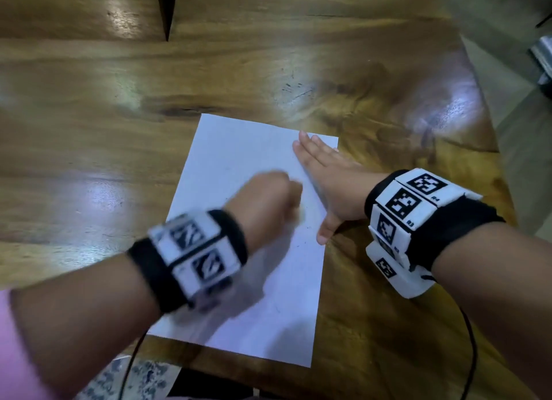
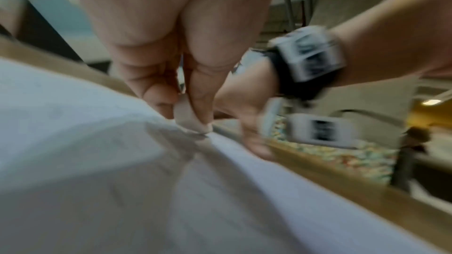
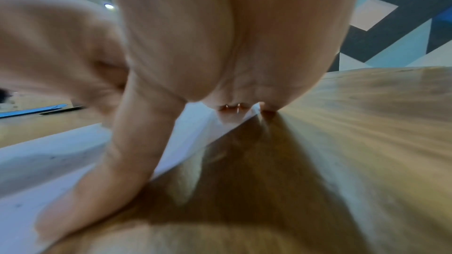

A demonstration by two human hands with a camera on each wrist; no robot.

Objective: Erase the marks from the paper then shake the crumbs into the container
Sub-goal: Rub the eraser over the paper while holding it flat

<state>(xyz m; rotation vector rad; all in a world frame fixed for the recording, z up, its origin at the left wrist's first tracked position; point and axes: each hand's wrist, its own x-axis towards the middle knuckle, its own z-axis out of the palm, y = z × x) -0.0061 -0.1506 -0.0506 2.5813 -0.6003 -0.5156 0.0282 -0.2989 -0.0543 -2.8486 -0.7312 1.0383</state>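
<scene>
A white sheet of paper (image 1: 239, 160) lies on the wooden table (image 1: 89, 130), with faint dark specks near its right edge. My left hand (image 1: 268, 202), blurred by motion, pinches a small pale eraser (image 2: 188, 117) whose tip touches the paper (image 2: 122, 181). My right hand (image 1: 325, 175) lies flat with straight fingers on the sheet's right edge, thumb (image 3: 97, 181) spread toward me and pressing the paper (image 3: 49, 161). No container shows in any view.
The table's right edge (image 1: 490, 124) drops off to a grey floor. Its near edge sits just below the paper, with a patterned rug (image 1: 143, 375) beneath. Black cables (image 1: 472, 340) hang from both wristbands. A dark gap (image 1: 167, 11) splits the tabletop at the far left.
</scene>
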